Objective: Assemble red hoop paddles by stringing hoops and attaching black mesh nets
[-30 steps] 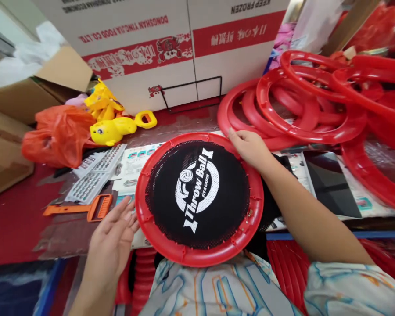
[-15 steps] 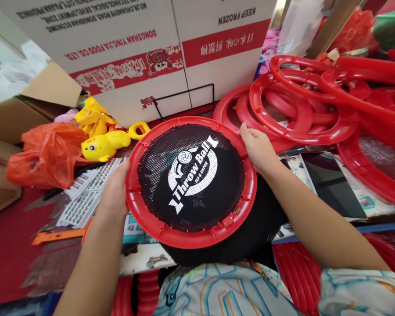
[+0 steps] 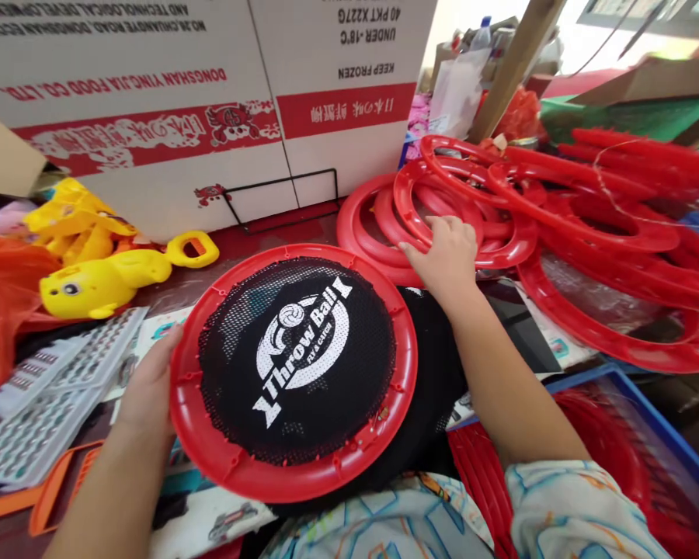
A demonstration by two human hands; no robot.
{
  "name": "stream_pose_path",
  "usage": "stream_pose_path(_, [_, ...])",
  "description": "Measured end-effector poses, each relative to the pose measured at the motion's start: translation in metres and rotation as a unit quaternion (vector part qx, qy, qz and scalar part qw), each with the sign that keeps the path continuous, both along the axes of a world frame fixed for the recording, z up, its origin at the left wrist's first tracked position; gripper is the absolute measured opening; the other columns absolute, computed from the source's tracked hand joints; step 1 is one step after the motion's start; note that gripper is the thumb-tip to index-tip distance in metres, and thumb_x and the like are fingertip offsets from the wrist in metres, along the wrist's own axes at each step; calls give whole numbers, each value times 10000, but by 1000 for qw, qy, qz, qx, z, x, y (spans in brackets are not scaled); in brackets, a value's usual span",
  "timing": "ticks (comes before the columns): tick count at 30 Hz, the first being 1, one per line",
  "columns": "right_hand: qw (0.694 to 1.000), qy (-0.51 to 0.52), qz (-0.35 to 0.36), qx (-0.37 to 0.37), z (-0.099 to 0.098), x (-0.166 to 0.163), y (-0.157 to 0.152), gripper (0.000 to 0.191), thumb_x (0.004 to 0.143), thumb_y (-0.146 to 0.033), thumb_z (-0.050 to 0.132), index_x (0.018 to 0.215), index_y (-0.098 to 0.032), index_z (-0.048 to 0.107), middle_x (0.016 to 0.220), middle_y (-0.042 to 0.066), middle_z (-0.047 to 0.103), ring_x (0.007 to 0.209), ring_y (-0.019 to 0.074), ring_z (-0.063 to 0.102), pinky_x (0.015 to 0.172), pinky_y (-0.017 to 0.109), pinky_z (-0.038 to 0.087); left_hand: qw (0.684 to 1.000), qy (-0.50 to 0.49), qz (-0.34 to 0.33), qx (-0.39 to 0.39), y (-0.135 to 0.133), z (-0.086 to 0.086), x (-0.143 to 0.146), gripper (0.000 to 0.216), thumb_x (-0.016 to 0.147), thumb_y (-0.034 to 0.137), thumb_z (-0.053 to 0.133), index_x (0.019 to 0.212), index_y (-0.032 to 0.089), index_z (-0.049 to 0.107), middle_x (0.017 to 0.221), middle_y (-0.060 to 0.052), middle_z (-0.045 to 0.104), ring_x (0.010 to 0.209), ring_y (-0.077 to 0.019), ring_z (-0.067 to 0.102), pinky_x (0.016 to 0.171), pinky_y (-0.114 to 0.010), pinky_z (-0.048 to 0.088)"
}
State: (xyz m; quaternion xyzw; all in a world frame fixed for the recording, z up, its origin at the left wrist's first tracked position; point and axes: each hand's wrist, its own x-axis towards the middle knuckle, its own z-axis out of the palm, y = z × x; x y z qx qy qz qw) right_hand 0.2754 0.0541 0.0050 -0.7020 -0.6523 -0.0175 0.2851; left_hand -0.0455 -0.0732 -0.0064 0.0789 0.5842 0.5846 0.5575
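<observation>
My left hand [image 3: 151, 380] grips the left rim of a red plastic ring [image 3: 408, 334] that frames a black mesh net [image 3: 303, 357] printed "Throw Ball". Its fingers are mostly hidden beneath the rim. The disc is tilted slightly toward me over more black fabric [image 3: 434, 365]. My right hand [image 3: 446, 252] is off the disc, with thumb and fingers apart. It hovers at the near edge of piled red rings [image 3: 405, 198]; whether the fingertips touch a ring I cannot tell.
A tall white carton [image 3: 168, 46] stands behind a black wire frame [image 3: 279, 182]. Yellow toy pieces [image 3: 105, 279], parts trays [image 3: 64, 404] and an orange plastic piece [image 3: 52, 497] lie left. A dark tablet [image 3: 524, 326] and a blue crate [image 3: 646, 419] are at right.
My right hand has let go of the disc's right rim and moved to the piled red rings. The left hand keeps its hold on the disc. The view has swung right.
</observation>
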Motion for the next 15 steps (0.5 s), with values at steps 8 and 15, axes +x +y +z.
stream_pose_path(8, [984, -150, 14, -90, 7, 39, 22, 367, 912, -420, 598, 1105, -110, 629, 1091, 139, 663, 1004, 247, 614, 901, 403, 464, 998, -60, 0, -31, -3, 9, 7, 364, 944, 290, 402, 1014, 145, 728, 822, -74, 783, 929, -261, 750, 884, -383, 609])
stream_pose_path(15, [970, -229, 63, -44, 58, 42, 10, 373, 968, -401, 434, 981, -102, 655, 1005, 187, 661, 946, 298, 600, 833, 384, 427, 997, -73, -26, -25, -3, 6, 3, 362, 943, 327, 418, 964, 147, 732, 831, -83, 783, 908, -260, 752, 852, -381, 618])
